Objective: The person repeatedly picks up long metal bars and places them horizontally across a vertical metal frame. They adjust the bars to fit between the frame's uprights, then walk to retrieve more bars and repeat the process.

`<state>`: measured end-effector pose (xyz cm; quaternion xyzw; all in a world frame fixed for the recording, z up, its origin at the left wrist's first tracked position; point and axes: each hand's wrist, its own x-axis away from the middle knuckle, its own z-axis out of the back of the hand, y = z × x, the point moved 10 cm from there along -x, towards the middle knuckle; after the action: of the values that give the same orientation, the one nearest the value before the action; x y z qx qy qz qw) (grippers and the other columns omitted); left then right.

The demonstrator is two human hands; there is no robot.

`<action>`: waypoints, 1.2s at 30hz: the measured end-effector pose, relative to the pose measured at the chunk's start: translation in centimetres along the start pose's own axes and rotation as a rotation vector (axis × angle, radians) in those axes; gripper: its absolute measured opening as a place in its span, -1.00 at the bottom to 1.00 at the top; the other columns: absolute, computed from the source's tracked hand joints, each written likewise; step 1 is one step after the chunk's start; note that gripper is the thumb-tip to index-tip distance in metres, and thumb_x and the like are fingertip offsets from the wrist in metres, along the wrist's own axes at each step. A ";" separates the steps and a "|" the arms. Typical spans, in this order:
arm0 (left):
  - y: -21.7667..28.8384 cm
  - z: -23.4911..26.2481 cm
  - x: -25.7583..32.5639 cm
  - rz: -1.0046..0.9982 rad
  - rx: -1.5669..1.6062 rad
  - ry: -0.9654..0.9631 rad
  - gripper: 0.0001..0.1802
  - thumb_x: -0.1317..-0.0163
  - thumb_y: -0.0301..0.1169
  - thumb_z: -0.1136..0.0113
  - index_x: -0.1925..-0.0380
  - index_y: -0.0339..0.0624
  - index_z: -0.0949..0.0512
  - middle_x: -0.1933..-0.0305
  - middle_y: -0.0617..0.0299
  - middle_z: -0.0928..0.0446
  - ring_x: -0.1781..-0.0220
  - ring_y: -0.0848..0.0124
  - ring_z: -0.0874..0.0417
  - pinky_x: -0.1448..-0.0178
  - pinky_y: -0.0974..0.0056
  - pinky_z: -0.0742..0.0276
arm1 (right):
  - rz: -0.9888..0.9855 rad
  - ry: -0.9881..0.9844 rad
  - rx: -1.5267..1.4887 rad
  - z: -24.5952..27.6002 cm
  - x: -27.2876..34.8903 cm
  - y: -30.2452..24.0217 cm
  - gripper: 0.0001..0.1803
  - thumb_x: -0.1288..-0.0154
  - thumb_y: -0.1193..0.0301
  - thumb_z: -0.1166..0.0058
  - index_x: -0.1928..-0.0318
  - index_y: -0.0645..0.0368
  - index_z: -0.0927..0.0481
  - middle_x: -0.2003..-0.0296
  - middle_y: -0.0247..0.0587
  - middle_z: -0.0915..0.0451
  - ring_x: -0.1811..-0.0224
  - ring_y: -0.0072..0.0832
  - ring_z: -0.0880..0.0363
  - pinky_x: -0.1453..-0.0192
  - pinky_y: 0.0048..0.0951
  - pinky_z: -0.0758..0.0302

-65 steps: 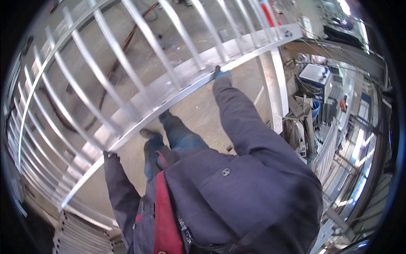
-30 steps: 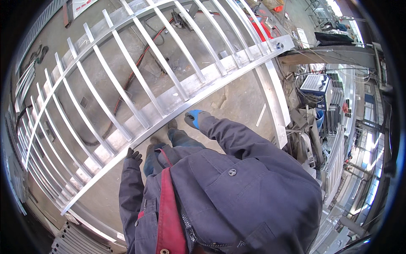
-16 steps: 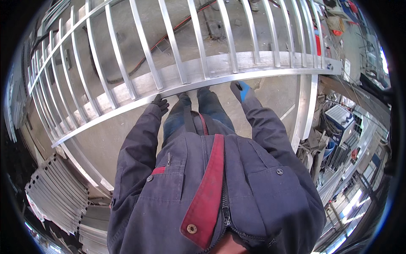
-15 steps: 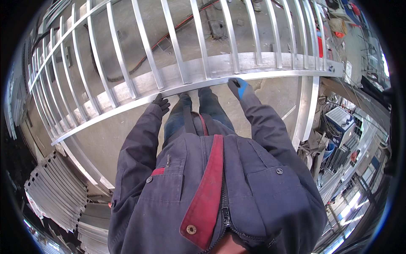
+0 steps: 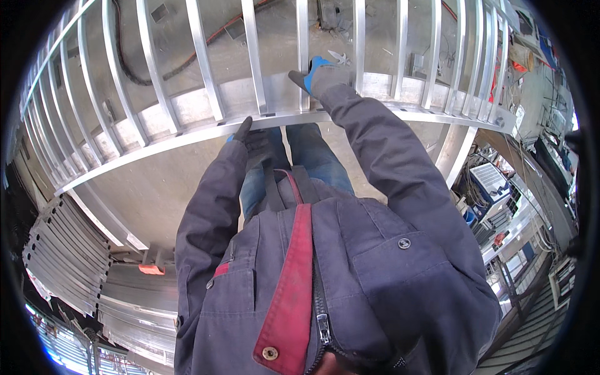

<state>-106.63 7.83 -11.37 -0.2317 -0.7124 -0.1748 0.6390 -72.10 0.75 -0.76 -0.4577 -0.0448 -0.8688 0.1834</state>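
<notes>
A long pale metal railing frame [image 5: 150,149] curves across in front of me, with several square bars standing off its near rail. My right hand [image 5: 310,76], in a dark glove with a blue back, reaches over that rail and closes round one metal bar [image 5: 304,34]; part of the grip is hidden by the glove. My left hand [image 5: 249,136], gloved alike, is at the near edge of the rail, one finger stretched over it and the others apart below.
Ribbed metal profiles [image 5: 65,250] are stacked at the lower left. An orange-red hose [image 5: 181,67] lies on the floor beyond the bars. A white-topped blue unit [image 5: 490,181] and assorted clutter stand at the right. A metal beam [image 5: 455,153] runs under the frame's right part.
My right hand has moved from the near rail forward and left onto a bar. My left hand has shifted slightly right along the rail. The whole view has turned a little.
</notes>
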 end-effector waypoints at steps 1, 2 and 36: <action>0.0 -0.1 0.1 -0.007 0.000 0.033 -0.12 -0.09 0.31 -0.42 -0.16 -0.20 -0.55 -0.04 -0.07 -0.69 -0.03 -0.01 -0.72 -0.19 -0.22 -0.63 | -0.003 -0.015 0.008 -0.2 -0.2 0.0 -0.16 -0.27 -0.33 -0.07 -0.20 0.15 -0.56 -0.13 0.03 -0.67 -0.20 -0.03 -0.65 -0.24 -0.08 -0.55; 0.3 -0.6 0.1 -0.037 -0.014 0.012 -0.11 -0.09 0.31 -0.43 -0.16 -0.19 -0.55 -0.04 -0.07 -0.69 -0.03 -0.01 -0.72 -0.19 -0.22 -0.62 | 0.006 -0.005 0.006 -0.2 -0.6 -0.1 -0.18 -0.28 -0.32 -0.07 -0.20 0.14 -0.56 -0.13 0.02 -0.67 -0.19 -0.04 -0.65 -0.24 -0.08 -0.55; -2.0 -3.8 -2.8 0.166 0.232 -0.889 -0.09 -0.17 0.45 -0.19 -0.18 -0.13 -0.56 0.29 0.14 -0.63 0.27 0.09 -0.61 0.06 -0.11 -0.61 | 0.147 0.054 -0.354 -0.5 -0.8 3.2 -0.36 -0.28 -0.24 -0.11 0.11 0.12 -0.68 0.14 0.10 -0.73 0.01 0.02 -0.70 -0.09 -0.04 -0.58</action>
<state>-104.34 3.77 -13.55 -0.2674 -0.9110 0.0736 0.3053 -70.93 -2.17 -2.05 -0.4613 0.1471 -0.8594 0.1644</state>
